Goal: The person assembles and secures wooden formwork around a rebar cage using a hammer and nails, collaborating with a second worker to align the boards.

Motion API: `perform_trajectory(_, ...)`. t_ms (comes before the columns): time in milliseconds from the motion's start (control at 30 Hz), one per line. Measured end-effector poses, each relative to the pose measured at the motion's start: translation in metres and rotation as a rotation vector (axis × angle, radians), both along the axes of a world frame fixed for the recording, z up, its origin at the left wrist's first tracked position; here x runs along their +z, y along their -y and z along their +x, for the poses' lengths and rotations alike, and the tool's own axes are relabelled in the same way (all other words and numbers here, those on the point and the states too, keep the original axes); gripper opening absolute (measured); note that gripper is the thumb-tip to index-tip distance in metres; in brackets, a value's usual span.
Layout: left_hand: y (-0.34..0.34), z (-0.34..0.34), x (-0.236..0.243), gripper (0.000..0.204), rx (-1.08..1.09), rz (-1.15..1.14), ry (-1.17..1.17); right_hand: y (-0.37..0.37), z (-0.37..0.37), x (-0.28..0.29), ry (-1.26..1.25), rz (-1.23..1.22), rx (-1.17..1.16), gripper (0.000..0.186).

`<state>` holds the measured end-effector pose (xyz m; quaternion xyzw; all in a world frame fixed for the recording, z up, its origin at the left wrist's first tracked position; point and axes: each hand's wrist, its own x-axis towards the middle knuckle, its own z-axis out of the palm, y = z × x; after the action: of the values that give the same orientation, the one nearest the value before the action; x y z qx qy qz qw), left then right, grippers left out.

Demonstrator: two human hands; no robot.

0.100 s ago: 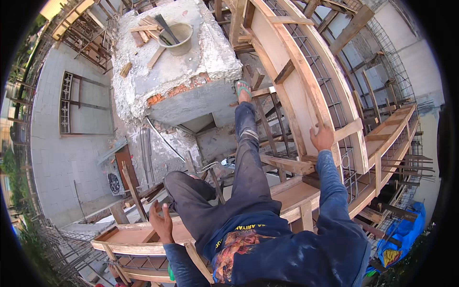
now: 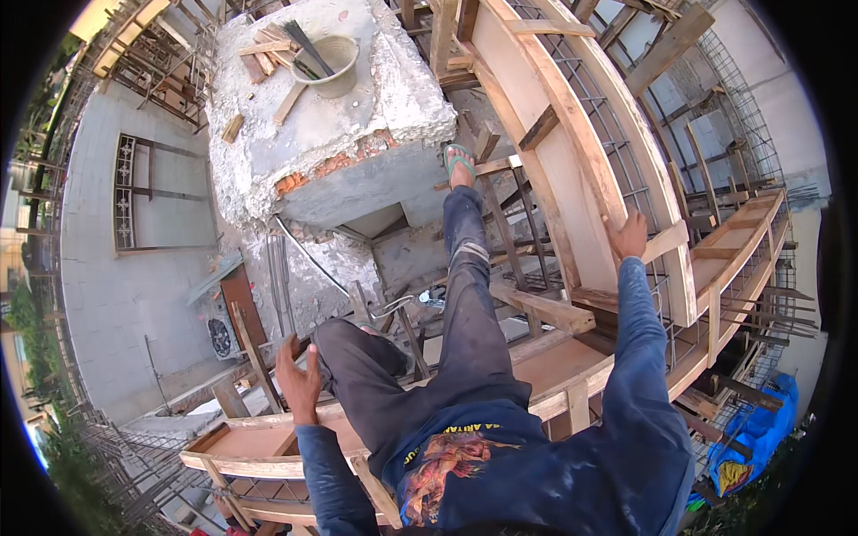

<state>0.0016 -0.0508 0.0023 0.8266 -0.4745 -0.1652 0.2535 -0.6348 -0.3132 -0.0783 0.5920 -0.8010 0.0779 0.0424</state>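
Observation:
My right hand [image 2: 630, 232] has its fingers curled over the upper edge of a long plywood-and-timber formwork board [image 2: 581, 170], beside a short cross batten [image 2: 666, 241]. A rebar cage [image 2: 617, 143] lies inside the form. My left hand [image 2: 298, 380] hangs with fingers apart and holds nothing, beside my bent left knee and just above a lower formwork trough [image 2: 223, 442]. My right leg reaches forward; its foot in a green sandal [image 2: 460, 165] is by a timber strut [image 2: 487, 170] at the edge of a broken concrete block.
The concrete block [image 2: 375, 107] carries a grey bucket [image 2: 331, 85] with dark rods and wood offcuts [image 2: 259, 58]. Below are timber posts, rubble and a white-walled level [image 2: 134, 313]. More rebar and formwork [image 2: 742, 232] run along the right, with blue tarpaulin [image 2: 751, 429] at the lower right.
My right hand has moved up and to the right along the board. My left hand has risen. The surroundings sit slightly shifted in the view.

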Motion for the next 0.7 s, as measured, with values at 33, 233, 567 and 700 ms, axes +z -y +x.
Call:
perform_trajectory(33,0.053,-0.012,-0.006,0.042,-0.051,-0.078,0.019,0.048,-0.026,0.009,-0.025,-0.03,0.026,0.085)
perform_trajectory(233,0.238,-0.003,-0.024,0.043,-0.366,-0.072,0.103,0.047,-0.039,-0.052,0.049,0.277,-0.182,0.093)
perform_trajectory(567,0.595,-0.02,-0.107,0.039,-0.698,-0.076,0.167,0.064,-0.025,-0.068,0.118,0.226,-0.235,0.094)
perform_trajectory(700,0.628,-0.085,-0.131,0.041,-0.676,-0.006,-0.146,0.054,-0.039,-0.067,0.092,0.179,-0.195,0.093)
